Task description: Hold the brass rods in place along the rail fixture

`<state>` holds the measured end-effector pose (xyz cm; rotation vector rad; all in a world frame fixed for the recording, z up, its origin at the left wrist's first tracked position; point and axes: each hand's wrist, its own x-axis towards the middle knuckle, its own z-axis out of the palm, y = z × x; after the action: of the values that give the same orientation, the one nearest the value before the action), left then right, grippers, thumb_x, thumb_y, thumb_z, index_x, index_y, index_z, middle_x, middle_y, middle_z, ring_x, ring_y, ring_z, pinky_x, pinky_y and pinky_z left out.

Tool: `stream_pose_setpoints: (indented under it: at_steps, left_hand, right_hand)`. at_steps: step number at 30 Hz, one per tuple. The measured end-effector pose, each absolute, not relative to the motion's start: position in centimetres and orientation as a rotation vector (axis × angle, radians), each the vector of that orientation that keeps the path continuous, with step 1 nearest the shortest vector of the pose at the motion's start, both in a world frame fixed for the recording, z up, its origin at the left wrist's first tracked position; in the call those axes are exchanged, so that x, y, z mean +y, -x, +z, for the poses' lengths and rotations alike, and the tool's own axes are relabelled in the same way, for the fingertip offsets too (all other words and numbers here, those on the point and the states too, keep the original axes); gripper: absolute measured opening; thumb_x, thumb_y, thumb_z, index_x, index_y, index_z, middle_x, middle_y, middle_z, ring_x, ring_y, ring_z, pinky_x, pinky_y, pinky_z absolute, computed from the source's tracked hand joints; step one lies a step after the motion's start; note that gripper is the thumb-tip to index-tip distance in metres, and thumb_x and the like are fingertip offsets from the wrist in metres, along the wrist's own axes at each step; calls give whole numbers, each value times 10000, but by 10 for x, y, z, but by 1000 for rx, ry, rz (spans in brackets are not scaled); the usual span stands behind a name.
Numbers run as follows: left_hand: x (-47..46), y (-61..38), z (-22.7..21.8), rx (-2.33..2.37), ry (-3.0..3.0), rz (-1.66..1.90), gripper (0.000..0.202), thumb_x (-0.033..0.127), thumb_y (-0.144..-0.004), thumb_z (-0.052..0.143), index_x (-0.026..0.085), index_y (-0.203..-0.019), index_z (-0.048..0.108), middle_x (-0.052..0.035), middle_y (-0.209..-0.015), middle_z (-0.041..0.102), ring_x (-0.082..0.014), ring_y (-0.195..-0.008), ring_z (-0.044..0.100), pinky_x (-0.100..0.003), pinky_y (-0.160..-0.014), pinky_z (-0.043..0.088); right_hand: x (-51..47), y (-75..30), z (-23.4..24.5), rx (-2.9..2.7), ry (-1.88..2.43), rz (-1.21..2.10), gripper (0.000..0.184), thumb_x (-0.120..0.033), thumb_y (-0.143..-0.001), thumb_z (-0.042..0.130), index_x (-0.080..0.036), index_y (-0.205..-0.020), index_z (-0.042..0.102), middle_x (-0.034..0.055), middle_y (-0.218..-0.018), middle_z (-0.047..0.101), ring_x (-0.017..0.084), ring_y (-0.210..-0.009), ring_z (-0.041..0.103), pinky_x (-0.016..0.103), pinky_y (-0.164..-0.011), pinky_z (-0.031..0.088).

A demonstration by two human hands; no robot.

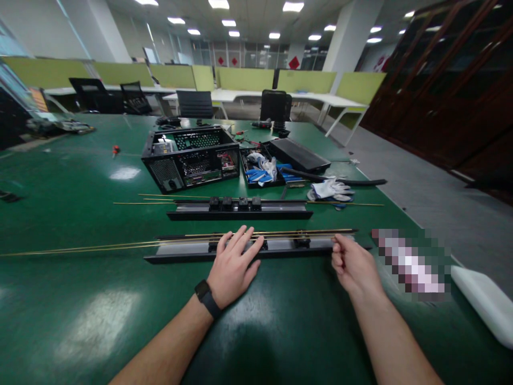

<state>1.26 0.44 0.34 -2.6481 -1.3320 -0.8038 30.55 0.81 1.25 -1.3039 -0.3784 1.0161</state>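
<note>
My left hand, with a black watch on the wrist, lies flat with fingers spread on the near black rail. Thin brass rods run along that rail and stick out far to the left. My right hand is closed at the rail's right end, fingers curled around the rods' ends there. A second black rail with several black clips and its own brass rods lies parallel, a little farther away.
An open black computer case stands beyond the rails. Beside it are a black tray of parts, white gloves, a black hose and a black panel. A white object lies at the right table edge.
</note>
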Motion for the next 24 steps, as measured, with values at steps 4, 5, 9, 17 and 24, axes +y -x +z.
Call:
stream_pose_setpoints:
  at_steps: [4, 5, 9, 17, 24]
  left_hand:
    - [4, -13, 4, -1341, 2652, -805, 501, 315, -957, 544, 273, -1453, 487, -96, -1543, 444, -286, -1459, 350, -521, -1172, 254]
    - [4, -13, 4, -1345, 2654, -803, 503, 316, -958, 543, 274, -1455, 484, -96, -1545, 441, -286, -1461, 346, -523, -1173, 252]
    - [4, -13, 3, -1354, 2657, -800, 514, 307, -953, 548, 283, -1461, 477, -94, -1546, 440, -291, -1464, 342, -532, -1176, 250]
    - [3, -13, 7, -1343, 2647, -803, 512, 302, -944, 558, 274, -1451, 493, -101, -1531, 460, -296, -1446, 372, -524, -1170, 269]
    - [4, -13, 5, -1355, 2655, -784, 509, 317, -956, 543, 280, -1459, 479, -93, -1548, 437, -285, -1461, 348, -521, -1177, 254]
  right_hand:
    - [9, -305, 12, -408, 1336, 970, 350, -422, -710, 829, -173, -775, 592, -28, -574, 581, 49, -314, 383, 142, -232, 211]
    - [8, -303, 11, -446, 1340, 994, 371, -441, -700, 838, -172, -780, 595, -14, -596, 605, 49, -313, 387, 143, -231, 207]
    - [5, -296, 9, -566, 1312, 1155, 384, -419, -661, 870, -163, -787, 612, 6, -640, 636, 42, -315, 385, 139, -232, 195]
    - [10, -314, 16, -313, 1341, 923, 217, -304, -754, 768, -169, -747, 598, -43, -544, 545, 48, -316, 373, 145, -236, 214]
    - [5, -297, 11, -583, 1313, 1161, 396, -445, -680, 850, -147, -810, 624, -3, -611, 615, 42, -305, 371, 142, -230, 180]
